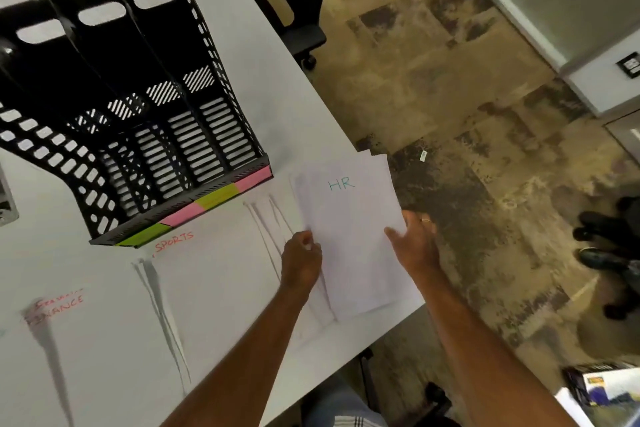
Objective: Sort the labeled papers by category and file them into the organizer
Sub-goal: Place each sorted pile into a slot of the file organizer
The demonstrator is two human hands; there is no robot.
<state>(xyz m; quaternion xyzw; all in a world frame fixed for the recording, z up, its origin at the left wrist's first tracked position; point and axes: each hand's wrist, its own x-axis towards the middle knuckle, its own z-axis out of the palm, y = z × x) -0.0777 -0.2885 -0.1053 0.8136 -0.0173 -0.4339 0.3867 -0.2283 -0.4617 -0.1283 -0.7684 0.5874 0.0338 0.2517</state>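
A stack of white papers with "HR" (349, 232) written on top lies at the table's right edge, partly overhanging it. My left hand (300, 258) pinches the stack's left edge. My right hand (414, 243) holds its right edge, thumb on top. To the left lie flat piles headed "SPORTS" (214, 274) and "FINANCE" (79, 357). The black slotted organizer (138, 107) stands behind them with several empty compartments and pink and green label stickers along its front lip.
The white table (284, 90) ends diagonally just right of the HR stack; patterned carpet lies beyond. A black office chair (294, 10) stands at the far edge. A person's dark shoes (602, 239) are at the right. A grey object is at the left edge.
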